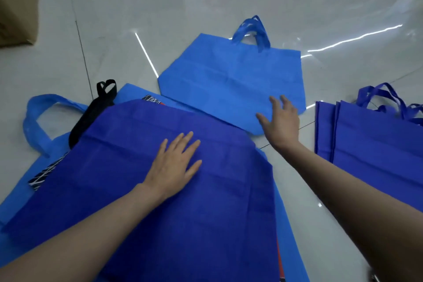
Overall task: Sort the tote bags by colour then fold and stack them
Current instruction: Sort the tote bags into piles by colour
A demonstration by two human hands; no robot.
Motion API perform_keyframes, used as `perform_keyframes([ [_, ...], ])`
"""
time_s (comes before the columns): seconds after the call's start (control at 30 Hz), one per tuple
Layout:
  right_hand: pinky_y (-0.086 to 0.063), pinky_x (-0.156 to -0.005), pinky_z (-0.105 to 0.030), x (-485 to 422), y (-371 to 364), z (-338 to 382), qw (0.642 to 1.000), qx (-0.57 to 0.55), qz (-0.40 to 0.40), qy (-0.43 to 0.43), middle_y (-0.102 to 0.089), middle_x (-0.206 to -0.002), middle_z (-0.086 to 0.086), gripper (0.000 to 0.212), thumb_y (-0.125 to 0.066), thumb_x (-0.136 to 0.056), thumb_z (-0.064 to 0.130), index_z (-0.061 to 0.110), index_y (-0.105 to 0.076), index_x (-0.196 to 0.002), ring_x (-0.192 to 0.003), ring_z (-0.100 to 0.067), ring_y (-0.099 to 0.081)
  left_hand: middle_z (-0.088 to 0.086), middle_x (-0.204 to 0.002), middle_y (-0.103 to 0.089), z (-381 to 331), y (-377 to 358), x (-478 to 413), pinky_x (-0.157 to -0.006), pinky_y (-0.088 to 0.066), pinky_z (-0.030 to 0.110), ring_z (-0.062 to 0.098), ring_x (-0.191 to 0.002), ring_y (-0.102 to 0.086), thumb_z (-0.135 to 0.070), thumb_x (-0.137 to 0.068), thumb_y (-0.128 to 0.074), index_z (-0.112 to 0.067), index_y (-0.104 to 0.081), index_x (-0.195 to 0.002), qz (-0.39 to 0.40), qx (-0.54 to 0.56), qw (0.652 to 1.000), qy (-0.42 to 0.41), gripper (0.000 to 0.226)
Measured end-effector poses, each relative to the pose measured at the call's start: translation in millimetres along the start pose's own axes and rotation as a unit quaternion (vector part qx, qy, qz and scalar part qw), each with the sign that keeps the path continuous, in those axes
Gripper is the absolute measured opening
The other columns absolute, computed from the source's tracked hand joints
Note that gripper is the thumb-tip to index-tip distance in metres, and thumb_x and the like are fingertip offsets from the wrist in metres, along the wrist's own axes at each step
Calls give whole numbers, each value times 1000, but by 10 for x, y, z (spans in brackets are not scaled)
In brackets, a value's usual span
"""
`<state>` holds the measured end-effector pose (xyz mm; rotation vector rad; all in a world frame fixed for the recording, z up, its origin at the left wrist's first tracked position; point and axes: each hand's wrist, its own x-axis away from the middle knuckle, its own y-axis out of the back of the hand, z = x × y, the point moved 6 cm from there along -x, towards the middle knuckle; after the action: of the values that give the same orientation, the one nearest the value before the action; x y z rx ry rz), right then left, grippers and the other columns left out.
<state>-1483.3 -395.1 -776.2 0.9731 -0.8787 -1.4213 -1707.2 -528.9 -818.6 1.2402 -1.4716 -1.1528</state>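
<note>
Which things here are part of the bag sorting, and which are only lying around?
Part of the job: dark blue bag under the left hand; light blue bag by the right hand; dark blue stack; black-handled patterned bag.
Lying about: brown cardboard; clear plastic sheet.

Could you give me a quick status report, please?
Left hand flat on dark blue bag. Right hand open over light blue bag. Patterned bag buried under the dark one.

Glossy pale tile floor (pixel 128 2) w/ light streaks, cardboard box (pixel 16 4) top-left.
</note>
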Motion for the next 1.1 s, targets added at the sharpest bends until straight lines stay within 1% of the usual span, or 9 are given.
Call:
perform_keyframes([
  [0.1, -12, -115, -47, 85, -583, 196, 971, 109, 164, 133, -13, -159, -4, 57, -36, -98, 48, 27, -23, -149, -144, -30, -12, -7, -157, -9, 8, -310, 20, -115, -6, 39, 14, -145, -8, -62, -80, 3, -26, -21, -149, 61, 14, 998, 0, 81],
  [0.17, -7, -114, -50, 120, -817, 196, 958, 144, 207, 136, -11, -159, 2, 54, -25, -99, 52, 32, -19, -149, -145, -29, -8, -2, -155, -22, -10, -388, 94, -114, -16, 41, 19, -142, -23, -56, -92, -3, -21, -31, -146, 42, -12, 999, 5, 70],
  [0.43, 1, -113, -53, -191, -787, 152, 978, 92, 183, 40, -16, -158, -3, 48, -18, -101, 45, 27, -38, -141, -145, -33, -4, -1, -151, -32, -3, -438, 159, -111, -21, 42, 18, -139, -30, -44, -95, -25, -21, -38, -143, -15, -8, 1000, 20, 55],
  [0.53, -20, -108, -43, -142, -594, 332, 996, 7, 59, 71, -48, -139, -12, 44, -32, -100, 38, 11, -62, -116, -133, -35, -35, 0, -151, -33, -5, -455, 158, -111, -21, 41, 18, -138, -31, -44, -95, -25, -20, -39, -142, -14, -9, 1000, 17, 54],
  [0.67, -30, -100, -37, 368, -737, 595, 976, 49, 124, 171, -57, -120, -14, 49, -52, -92, 48, 6, -56, -117, -114, -32, -46, 0, -150, -34, -5, -421, 171, -112, -16, 38, 17, -138, -30, -44, -95, -26, -20, -40, -142, -10, -7, 1000, 0, 55],
  [0.8, -35, -97, -42, 652, -550, 600, 979, 58, 46, 189, -53, -116, -20, 37, -72, -78, 28, 0, -56, -97, -109, -36, -45, -1, -145, -43, -86, -390, 276, -104, -29, 44, 20, -131, -43, -49, -96, -22, -22, -47, -136, 28, -42, 998, -43, 55],
  [0.93, -38, -68, -36, 889, -299, 492, 991, 0, 67, 119, -55, -94, -11, 9, -54, -87, 12, 7, -47, -90, -85, -31, -50, -1, -135, -55, -257, -309, 423, -94, -44, 47, 23, -121, -54, -45, -93, -26, -23, -58, -127, 63, -76, 992, -72, 52],
  [1.0, -30, -57, -33, 1039, -212, 283, 993, -49, 109, 23, -50, -79, -4, 7, -46, -89, 13, 11, -39, -88, -72, -27, -46, 4, -142, -46, -370, -221, 524, -103, -32, 45, 24, -129, -47, -54, -95, -15, -23, -52, -133, 79, -47, 993, -72, 62],
  [1.1, -31, -53, -33, 1344, -81, -120, 985, -110, 98, -90, -50, -76, -2, 7, -45, -88, 12, 11, -38, -88, -69, -25, -48, 0, -157, -1, -612, -121, 730, -111, 11, 36, 15, -145, -1, -78, -71, 15, -22, -18, -150, 100, 11, 990, -94, 102],
])
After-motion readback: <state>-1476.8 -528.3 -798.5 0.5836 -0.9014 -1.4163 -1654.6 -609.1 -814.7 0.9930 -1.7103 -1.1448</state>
